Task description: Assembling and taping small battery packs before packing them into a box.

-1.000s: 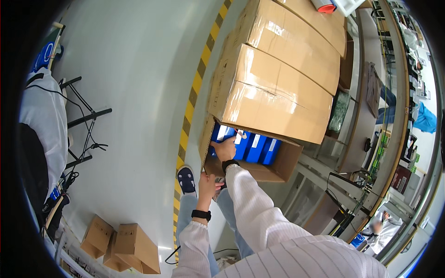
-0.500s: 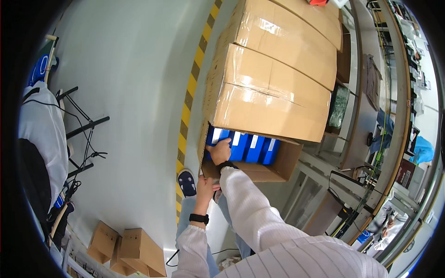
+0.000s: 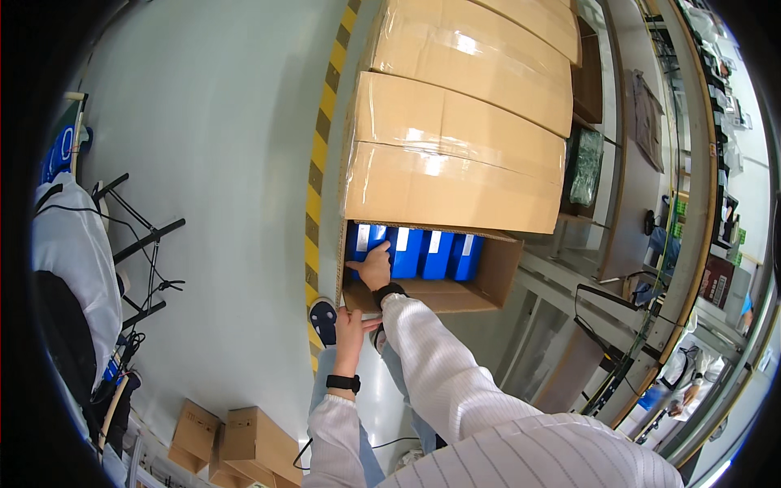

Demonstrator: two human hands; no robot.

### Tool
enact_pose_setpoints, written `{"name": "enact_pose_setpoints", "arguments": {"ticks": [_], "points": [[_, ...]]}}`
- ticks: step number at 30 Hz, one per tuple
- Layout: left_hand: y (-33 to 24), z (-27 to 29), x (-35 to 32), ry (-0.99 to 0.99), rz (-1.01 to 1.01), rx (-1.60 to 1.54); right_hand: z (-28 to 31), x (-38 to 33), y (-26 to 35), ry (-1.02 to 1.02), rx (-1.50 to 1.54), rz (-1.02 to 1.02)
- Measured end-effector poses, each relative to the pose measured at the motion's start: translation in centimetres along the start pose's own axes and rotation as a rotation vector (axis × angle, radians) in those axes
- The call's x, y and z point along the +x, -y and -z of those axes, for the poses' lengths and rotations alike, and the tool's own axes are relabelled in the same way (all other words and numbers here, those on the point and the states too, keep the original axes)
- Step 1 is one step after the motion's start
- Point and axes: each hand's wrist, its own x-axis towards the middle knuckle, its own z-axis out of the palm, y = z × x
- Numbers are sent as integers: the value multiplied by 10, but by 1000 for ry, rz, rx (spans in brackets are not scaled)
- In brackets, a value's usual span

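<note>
An open cardboard carton (image 3: 498,276) holds several blue boxes with white labels, standing in a row. My right hand (image 3: 376,267) reaches inside, its thumb and fingers spanning the leftmost blue box (image 3: 363,237); part of that box is hidden behind the hand. Another blue box (image 3: 405,259) stands just to its right. At the carton's near left corner, my left hand (image 3: 351,327) grips the cardboard edge, thumb up and fingers stretched to the right beneath it.
Taped cartons (image 3: 455,183) are lined up beyond the open one. A yellow and black floor stripe (image 3: 320,163) runs along their left. Metal workbench frames (image 3: 561,301) flank the right side. Small cardboard boxes (image 3: 248,439) and a black stand (image 3: 150,236) are at the left.
The view has shifted, so the cartons appear a little further left. My right hand still spans the leftmost blue box, its thumb now stretched out more. My left hand stays at the carton's corner.
</note>
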Motion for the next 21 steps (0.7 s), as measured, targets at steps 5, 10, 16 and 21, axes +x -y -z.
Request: {"name": "enact_pose_setpoints", "arguments": {"ticks": [5,10,16,21], "points": [[-8,2,-6,32,76,23,0,-3,-2,29,9,32],[0,9,-2,39,35,18,3,0,10,55,-19,14],[7,14,0,37,32,-22,-5,-2,9,38,-37,5],[3,-6,-4,99,41,-46,9,30,-33,9,1,214]]}}
